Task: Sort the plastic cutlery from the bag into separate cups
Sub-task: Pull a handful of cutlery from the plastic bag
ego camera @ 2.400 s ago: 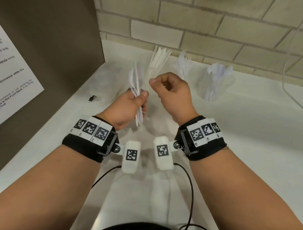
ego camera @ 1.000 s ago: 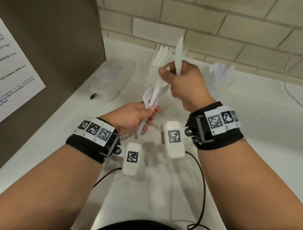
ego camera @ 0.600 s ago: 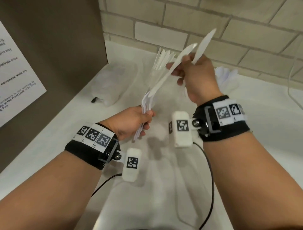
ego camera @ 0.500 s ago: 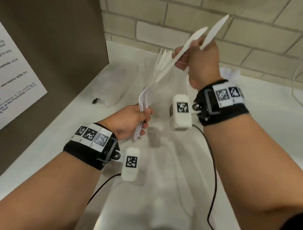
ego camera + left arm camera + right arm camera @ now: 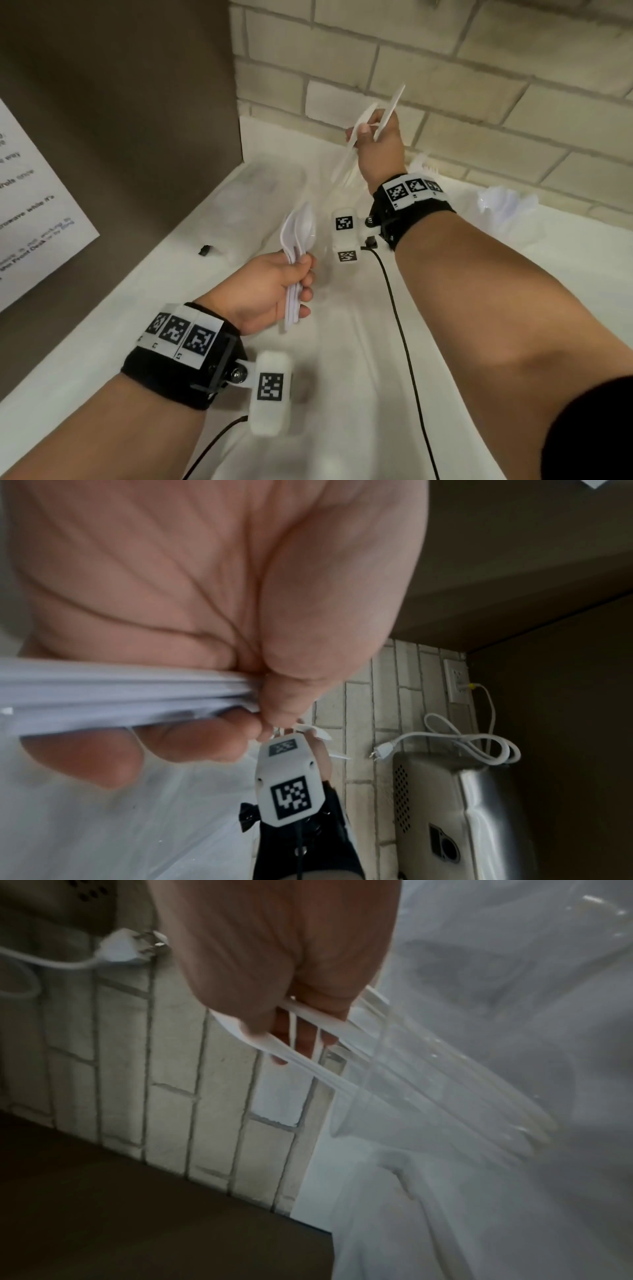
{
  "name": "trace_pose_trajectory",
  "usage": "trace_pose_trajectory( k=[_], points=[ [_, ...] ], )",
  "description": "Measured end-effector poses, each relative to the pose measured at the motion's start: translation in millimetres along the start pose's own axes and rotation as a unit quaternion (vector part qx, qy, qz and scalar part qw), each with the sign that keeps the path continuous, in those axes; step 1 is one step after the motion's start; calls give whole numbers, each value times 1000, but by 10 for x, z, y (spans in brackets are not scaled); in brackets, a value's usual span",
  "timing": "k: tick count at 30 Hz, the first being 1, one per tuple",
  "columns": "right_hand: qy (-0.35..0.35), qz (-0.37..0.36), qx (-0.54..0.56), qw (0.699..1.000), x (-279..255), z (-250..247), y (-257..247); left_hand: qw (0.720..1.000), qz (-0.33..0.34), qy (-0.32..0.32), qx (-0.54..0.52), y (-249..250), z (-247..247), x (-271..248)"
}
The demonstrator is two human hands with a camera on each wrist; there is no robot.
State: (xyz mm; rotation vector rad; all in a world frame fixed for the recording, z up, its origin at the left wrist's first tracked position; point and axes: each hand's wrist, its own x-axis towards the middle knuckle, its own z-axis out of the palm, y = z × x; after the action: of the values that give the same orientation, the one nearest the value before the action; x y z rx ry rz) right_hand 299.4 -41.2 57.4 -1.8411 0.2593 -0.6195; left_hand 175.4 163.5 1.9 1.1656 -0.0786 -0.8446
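My left hand (image 5: 291, 284) grips a bunch of white plastic spoons (image 5: 298, 229) by their handles, bowls up, over the white counter (image 5: 342, 377). The left wrist view shows the handles (image 5: 120, 696) clamped between palm and fingers. My right hand (image 5: 371, 137) is raised near the brick wall and pinches two white knives (image 5: 390, 106). Their lower ends reach into a clear cup (image 5: 428, 1102) with other knives; in the head view my hand and wrist hide most of it. Farther right stand a cup of forks (image 5: 424, 166) and a cup of spoons (image 5: 507, 205).
A crumpled clear plastic bag (image 5: 260, 192) lies at the back left beside a brown panel (image 5: 137, 120) with a paper notice (image 5: 30, 219). A brick wall (image 5: 479, 85) closes the back. A steel appliance (image 5: 462, 818) and a loose white power cord (image 5: 462, 737) sit to the right.
My right hand pulled two knives out of the left hand's bundle, lifted them toward the wall and brought their ends down into the knife cup. The left hand keeps the spoons.
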Motion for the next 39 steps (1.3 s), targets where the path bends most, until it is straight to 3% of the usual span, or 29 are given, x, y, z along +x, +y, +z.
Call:
trace_pose_trajectory(
  k=[6,9,11,13,15,17,22,32,39],
  points=[
    [-41,54,-71,995,-8,-127,-5,995,-2,-72,-63,-13,-38,-55],
    [-46,-7,-140,989,-174,-268,-217,991,-10,-107,-83,-14,-16,-79],
    [-53,-31,-117,991,-390,-364,-387,988,-12,-128,-85,-8,19,-94],
    [-143,11,-59,988,-672,-470,-516,985,-13,-145,-88,-1,59,-110],
    [-286,71,-81,952,-968,-560,-591,984,-13,-153,-92,1,108,-128],
    [-351,87,-116,925,-1190,-610,-571,987,-9,-142,-80,-1,176,-149],
    [-261,96,-86,957,-1395,-595,-461,998,30,-62,-6,-30,334,-183],
    [-123,92,-61,986,-1498,-576,-397,992,83,10,92,-29,488,-159],
    [-96,60,-97,989,-1477,-560,-396,977,131,67,153,-36,518,-134]
  ],
)
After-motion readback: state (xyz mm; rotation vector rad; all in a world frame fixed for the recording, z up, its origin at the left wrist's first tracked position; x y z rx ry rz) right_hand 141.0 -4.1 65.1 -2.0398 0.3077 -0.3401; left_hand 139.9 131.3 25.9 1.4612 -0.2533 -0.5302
